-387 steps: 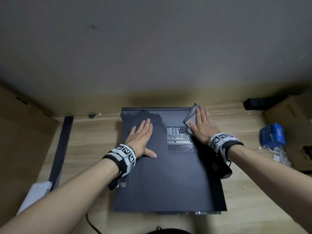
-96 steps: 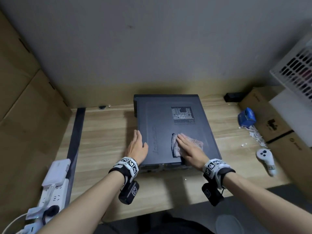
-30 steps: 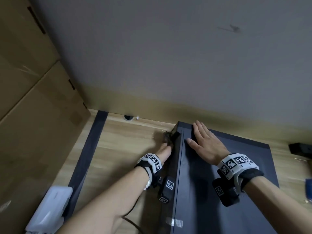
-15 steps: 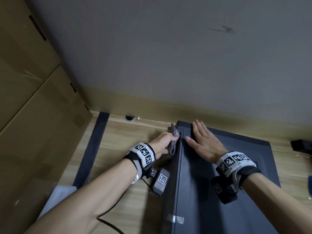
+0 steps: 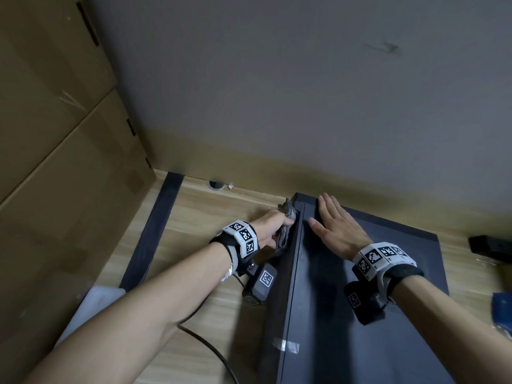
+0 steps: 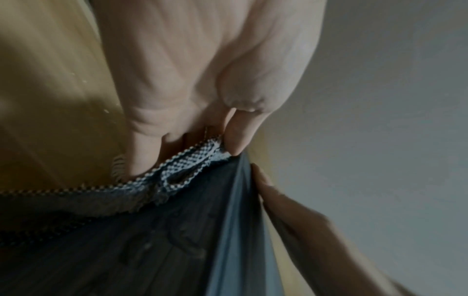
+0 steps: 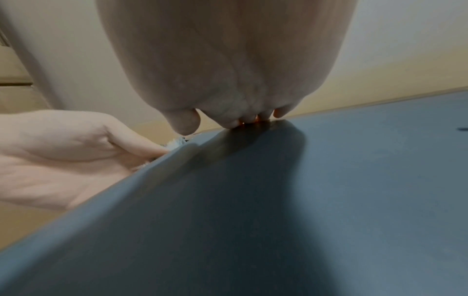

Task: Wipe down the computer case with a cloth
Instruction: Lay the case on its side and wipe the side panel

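The computer case [image 5: 346, 300] lies flat at the lower right, its long side running toward the wall; the left hand [image 5: 270, 227] pinches the cloth [image 5: 285, 231] on its left wall, the right hand [image 5: 336, 230] lies spread flat on top

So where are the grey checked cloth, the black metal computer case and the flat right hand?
grey checked cloth [image 5: 288, 220]: head view, the bunched fold by the fingers.
black metal computer case [image 5: 332, 314]: head view, bare top panel.
right hand [image 5: 336, 230]: head view, back of the hand.
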`<action>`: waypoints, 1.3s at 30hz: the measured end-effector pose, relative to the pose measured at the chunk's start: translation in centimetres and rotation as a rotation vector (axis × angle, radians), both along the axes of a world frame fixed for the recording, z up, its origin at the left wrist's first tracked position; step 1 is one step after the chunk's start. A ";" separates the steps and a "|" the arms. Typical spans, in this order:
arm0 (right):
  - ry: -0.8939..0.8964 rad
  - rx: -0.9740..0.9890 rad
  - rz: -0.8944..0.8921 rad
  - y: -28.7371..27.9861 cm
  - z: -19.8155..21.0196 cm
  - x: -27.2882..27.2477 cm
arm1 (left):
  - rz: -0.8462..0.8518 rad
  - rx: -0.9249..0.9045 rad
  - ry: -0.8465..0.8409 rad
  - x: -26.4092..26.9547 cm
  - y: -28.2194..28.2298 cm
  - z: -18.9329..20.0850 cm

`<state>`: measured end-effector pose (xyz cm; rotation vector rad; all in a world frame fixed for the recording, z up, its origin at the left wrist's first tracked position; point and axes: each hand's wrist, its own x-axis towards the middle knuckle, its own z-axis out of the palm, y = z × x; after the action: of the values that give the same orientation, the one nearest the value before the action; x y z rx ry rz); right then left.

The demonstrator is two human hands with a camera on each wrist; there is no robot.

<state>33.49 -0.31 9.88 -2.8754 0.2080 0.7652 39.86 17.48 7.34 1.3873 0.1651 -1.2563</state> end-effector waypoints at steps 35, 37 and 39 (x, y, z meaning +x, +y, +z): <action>-0.069 -0.112 0.023 0.3 -1.9 -0.2 | -0.079 0.124 -0.301 -1.1 -1.2 1.2; -0.076 -0.113 0.031 0.2 -2.1 -0.1 | -0.056 0.118 -0.250 -0.5 -1.2 1.1; -0.087 -0.107 0.033 0.2 -2.1 -0.1 | -0.049 0.111 -0.150 0.1 -1.1 0.8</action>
<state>33.42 -0.10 7.82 -3.0121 0.1966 0.6521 39.94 16.42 8.18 1.5840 0.0991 -1.1931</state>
